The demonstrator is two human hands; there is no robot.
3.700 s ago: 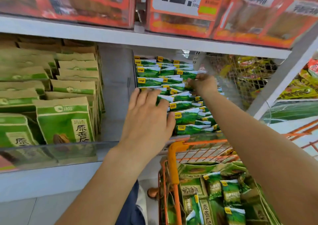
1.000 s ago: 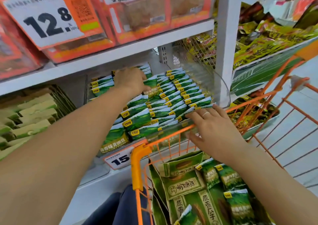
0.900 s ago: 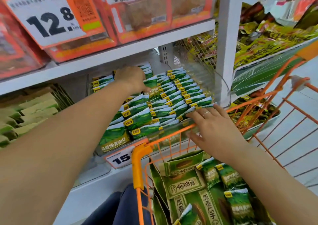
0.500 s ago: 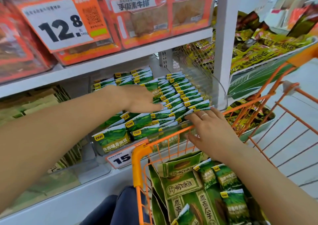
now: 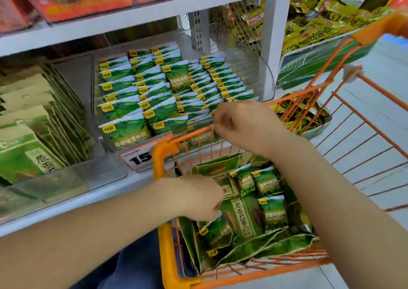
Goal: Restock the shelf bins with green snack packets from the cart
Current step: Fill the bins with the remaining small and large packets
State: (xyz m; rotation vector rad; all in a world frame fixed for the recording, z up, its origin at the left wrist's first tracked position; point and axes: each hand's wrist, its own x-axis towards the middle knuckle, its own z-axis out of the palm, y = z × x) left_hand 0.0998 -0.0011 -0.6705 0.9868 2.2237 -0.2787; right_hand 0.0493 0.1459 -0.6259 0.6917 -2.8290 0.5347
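Down at 6 o'clock in the head view sits the orange wire cart (image 5: pixel 167 251), pulled up right against the shelf. Left hand (image 5: pixel 196 197) is reaching into it from 9 o'clock, fingers curled over the pile of green snack packets (image 5: pixel 272 211) and bigger green bags (image 5: pixel 240 218) in there. Too blurry to tell if it's actually got hold of one, so can't call that.

Right hand (image 5: pixel 245 125) is up near the middle of the frame, at the cart's front rim, with thumb and fingers pinched together at the front edge of the clear shelf bin (image 5: pixel 265 83). Honestly can't tell what it's pinching, if anything.

That bin is packed with rows of the same green packets (image 5: pixel 159 110) standing on edge, one lying face-up on top around 12 o'clock. White price tag (image 5: pixel 138 158) reading 15 sits just below the bin. Kraft-and-green bags (image 5: pixel 28 156) fill the neighbouring bin at 9 o'clock, yellow-green packs (image 5: pixel 320 28) at 2 o'clock.
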